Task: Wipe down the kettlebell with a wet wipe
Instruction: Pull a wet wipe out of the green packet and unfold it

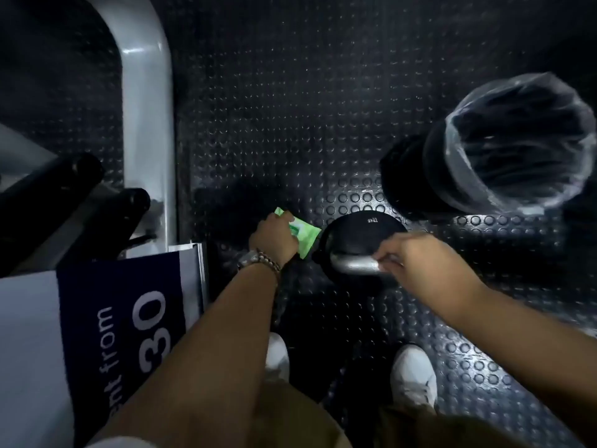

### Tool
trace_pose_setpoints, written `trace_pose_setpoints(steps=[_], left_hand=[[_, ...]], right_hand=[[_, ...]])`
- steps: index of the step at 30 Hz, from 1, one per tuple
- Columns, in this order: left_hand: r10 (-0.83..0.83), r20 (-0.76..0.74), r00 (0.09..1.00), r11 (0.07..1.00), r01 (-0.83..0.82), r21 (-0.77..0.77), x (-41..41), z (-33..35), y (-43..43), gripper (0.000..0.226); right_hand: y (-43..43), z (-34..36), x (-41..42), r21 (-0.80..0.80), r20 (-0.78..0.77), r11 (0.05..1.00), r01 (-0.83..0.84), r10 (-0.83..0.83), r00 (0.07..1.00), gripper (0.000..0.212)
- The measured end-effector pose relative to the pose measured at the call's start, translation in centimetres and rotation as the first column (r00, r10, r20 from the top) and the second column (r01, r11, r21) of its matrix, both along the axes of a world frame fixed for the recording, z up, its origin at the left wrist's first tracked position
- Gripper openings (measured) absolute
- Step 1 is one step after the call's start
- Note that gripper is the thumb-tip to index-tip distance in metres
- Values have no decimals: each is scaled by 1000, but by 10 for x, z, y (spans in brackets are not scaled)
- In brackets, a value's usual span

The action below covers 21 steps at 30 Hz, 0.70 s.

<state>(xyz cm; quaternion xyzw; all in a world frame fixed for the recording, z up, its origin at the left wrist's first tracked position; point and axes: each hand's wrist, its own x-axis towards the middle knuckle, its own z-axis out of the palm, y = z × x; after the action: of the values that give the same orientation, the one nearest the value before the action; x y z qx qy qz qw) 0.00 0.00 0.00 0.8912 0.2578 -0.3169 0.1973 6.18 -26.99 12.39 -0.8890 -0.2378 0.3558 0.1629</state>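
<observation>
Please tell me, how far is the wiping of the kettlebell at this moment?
Early stage. Done: the left hand holds the green wipe pack beside the kettlebell, which stands on the studded floor. In hand: the right hand is at the metal handle; whether it holds a wipe is unclear. Left: wiping handle and body, perhaps discarding into the lined bin.

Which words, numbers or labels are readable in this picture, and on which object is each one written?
"30": large white digits on the dark blue sign at lower left.
"from": white word on the same sign; the word before it is cut off, only "...ent" shows.
Small white marking on top of the kettlebell: too small to read.
Print on the green wet wipe pack in the left hand: blurred, unreadable.
</observation>
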Motion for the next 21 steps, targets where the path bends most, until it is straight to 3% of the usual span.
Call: trace_pose_setpoints(steps=[3,9,13,16,21], left_hand=[[-161,-64,985,980,168,108,-6,-23,7,58],[-416,-144,898,893,433,122,3,-66,22,95],[-591,-176,787,769,616,173,4,-86,13,93],[-607,-250,755,733,653,193,-4,-95,9,95],[-595,-172,785,744,619,251,-3,-93,5,53]], right_hand=[[-2,-5,-2,7,29,999,-32,32,999,10],[-2,-9,-6,-7,26,997,-83,83,996,8],[0,-14,-6,-46,8,994,-99,100,995,17],[5,-13,-2,-67,-45,993,-93,91,995,24],[5,-13,1,-60,-93,993,-104,98,991,24]])
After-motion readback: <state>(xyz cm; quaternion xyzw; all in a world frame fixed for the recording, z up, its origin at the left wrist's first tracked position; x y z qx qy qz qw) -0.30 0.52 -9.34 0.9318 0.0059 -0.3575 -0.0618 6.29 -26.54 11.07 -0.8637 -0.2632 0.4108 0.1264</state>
